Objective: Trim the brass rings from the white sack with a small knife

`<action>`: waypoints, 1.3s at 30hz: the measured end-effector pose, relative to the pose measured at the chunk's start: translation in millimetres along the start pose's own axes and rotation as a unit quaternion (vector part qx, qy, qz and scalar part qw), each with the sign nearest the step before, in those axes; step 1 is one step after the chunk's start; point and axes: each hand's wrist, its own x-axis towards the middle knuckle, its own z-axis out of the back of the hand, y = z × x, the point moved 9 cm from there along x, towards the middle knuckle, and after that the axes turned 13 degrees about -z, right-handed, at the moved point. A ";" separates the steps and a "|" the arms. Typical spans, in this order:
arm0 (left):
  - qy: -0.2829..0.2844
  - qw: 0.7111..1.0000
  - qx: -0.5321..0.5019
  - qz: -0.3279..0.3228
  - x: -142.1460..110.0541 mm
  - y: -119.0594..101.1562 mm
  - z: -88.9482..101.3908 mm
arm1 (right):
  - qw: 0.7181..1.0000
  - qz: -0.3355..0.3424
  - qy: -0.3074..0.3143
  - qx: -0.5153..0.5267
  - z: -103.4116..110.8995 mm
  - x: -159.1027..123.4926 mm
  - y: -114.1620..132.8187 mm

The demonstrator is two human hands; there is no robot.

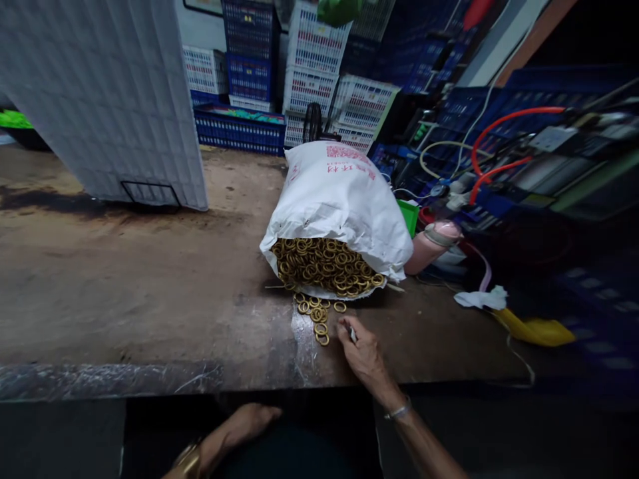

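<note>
A white woven sack (339,199) with red print lies on its side, its mouth facing me. Brass-coloured rings (324,263) fill the opening, and several loose rings (318,314) have spilled onto the wooden table in front. Just right of the spilled rings is my right hand (364,349), its fingers curled together. A small pale, shiny bit shows between them, too small to name. My left hand (253,420) is lower down, in front of the table's near edge and away from the rings. Its fingers look pressed together, slightly blurred; anything inside is hidden.
A tall grey ribbed panel (124,100) stands on the table (150,286) at the left. Right of the sack are a pink bottle (433,246), red hoses (514,116) on machinery, and a yellow cloth-like piece (536,329). Stacked plastic crates (312,86) line the back.
</note>
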 end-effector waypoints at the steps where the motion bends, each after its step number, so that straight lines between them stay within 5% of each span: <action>1: 0.033 0.999 -0.005 0.002 -0.5 -7.9 -3.4 | 1.000 -0.007 0.004 -0.029 0.0 -4.0 0.8; 4: 0.131 0.991 -0.016 0.007 -9.1 -38.3 -11.1 | 0.993 -0.011 -0.011 -0.120 -0.4 -11.8 11.5; 10: 0.013 0.998 -0.010 -0.068 10.9 -92.5 15.2 | 0.983 -0.010 -0.017 -0.183 -14.5 -8.6 35.8; 20: -0.143 0.951 0.126 -0.242 71.9 -98.0 32.9 | 0.988 -0.016 0.006 -0.152 -20.9 0.1 45.4; 30: -0.135 0.900 0.191 -0.367 76.3 -117.8 25.7 | 0.987 -0.060 0.079 0.129 -32.3 15.1 42.6; 36: -0.145 0.940 0.087 -0.297 79.1 -109.6 36.7 | 0.912 -0.131 0.225 0.317 -54.9 -0.2 50.6; 39: -0.147 0.968 -0.033 -0.198 81.7 -94.0 38.0 | 0.905 -0.142 0.240 0.322 -58.0 -5.0 57.1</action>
